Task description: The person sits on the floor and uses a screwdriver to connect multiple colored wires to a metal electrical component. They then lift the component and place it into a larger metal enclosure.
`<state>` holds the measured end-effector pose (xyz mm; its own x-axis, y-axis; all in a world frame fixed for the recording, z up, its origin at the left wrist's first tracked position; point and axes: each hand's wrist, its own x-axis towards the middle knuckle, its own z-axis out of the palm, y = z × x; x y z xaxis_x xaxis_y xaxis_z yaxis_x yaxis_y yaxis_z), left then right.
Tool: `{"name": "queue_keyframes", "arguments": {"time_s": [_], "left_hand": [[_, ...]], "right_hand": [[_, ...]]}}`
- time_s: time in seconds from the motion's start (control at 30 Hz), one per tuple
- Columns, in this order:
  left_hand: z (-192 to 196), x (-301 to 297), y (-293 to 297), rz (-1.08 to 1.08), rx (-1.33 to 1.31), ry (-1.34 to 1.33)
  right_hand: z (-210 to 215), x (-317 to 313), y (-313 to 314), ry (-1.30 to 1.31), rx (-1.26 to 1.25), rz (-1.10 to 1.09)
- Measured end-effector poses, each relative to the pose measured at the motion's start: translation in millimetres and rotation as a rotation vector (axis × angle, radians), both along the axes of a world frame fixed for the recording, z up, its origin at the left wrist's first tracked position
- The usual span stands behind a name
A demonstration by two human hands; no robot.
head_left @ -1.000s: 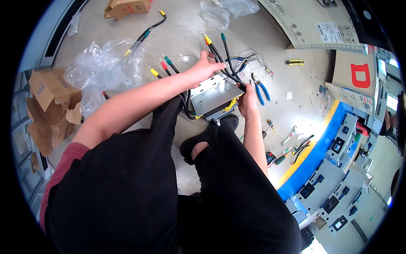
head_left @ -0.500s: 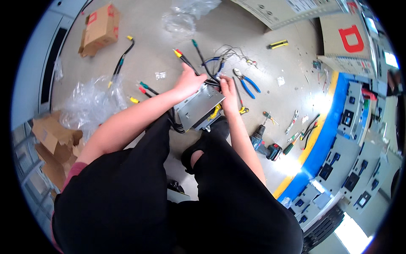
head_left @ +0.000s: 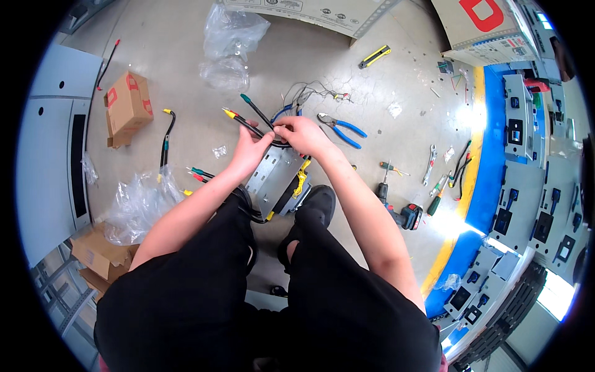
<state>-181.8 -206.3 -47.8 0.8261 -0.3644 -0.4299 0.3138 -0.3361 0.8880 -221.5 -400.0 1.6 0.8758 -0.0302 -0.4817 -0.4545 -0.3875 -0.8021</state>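
Between the person's shoes [head_left: 320, 206] sits the metal unit [head_left: 273, 175], just below both hands in the view, yellow wires [head_left: 301, 180] along its right side. The left hand [head_left: 250, 152] is closed on black cables [head_left: 246, 124], whose coloured tips point up and left, past the fingers. The right hand [head_left: 302, 134] meets it there, fingers bent onto the cables; whether they pinch I cannot tell. On the grey floor [head_left: 297, 49], pliers [head_left: 344, 129] and a drill [head_left: 400, 214] lie to the right, plastic [head_left: 141, 208] and a carton [head_left: 129, 111] to the left; grey cabinets [head_left: 519, 201] stand beyond a yellow stripe [head_left: 450, 248]
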Motion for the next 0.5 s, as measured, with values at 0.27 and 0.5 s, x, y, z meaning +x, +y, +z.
{"name": "queue_keyframes", "arguments": {"time_s": [0.27, 0.5], "left_hand": [[-12, 10, 19, 0.106, -0.375, 0.271], [-6, 28, 15, 0.272, -0.438, 0.456]], "right_hand": [[-9, 6, 2, -0.012, -0.089, 0.093], [-2, 8, -3, -0.004, -0.103, 0.208]]}}
